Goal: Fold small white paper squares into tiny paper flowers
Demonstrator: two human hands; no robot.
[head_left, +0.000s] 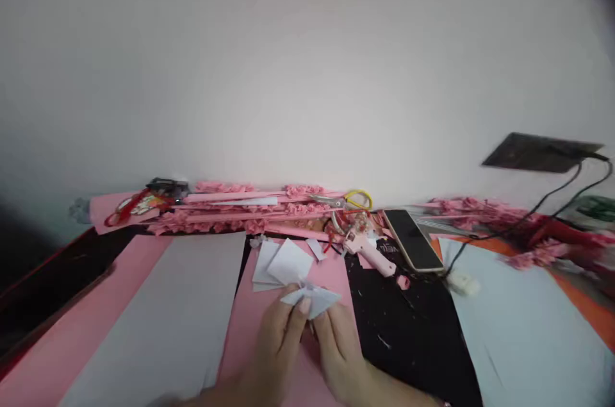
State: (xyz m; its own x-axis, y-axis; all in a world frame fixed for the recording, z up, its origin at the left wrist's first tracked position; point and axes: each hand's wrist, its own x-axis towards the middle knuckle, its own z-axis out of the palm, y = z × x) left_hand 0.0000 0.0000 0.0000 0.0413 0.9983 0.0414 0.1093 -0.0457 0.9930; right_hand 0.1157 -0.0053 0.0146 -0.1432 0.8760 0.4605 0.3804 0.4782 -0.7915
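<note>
Paper (317, 300), white and folded, is sitting at the near middle of the scene, raised between both hands above a pink sheet (250, 330). The left hand (282, 331) is pinching its left part, the thumb pressing on the face, while the right hand (340, 340) is gripping its lower right edge with bent fingers. To the left, a long white sheet (168, 311) is lying over another pink strip (86, 336); to the right, the black counter (408, 330) is showing, and beyond it a large pale sheet (523, 323) is covering part of an orange one (583, 311). Just past the hands, white paper squares (291, 261) are overlapping on the middle pink sheet, and a small white scrap (316, 249) is lying just right of them. Farther right, a pink glue gun (375, 256) is resting aslant on the black, a phone (414, 241) is lying dark-screened beyond it, and a white plug (462, 282) is blurring near the phone's near end. Along the far side, pink flower stems (225, 218) are stretching leftward, with yellow-handled scissors (346, 200) lying at their right end; more pink flowers (473, 209) are lying at far right. Behind everything, a pale wall (307, 74) is rising, a dark plate (538, 152) with black cords (552, 192) showing on its right.
</note>
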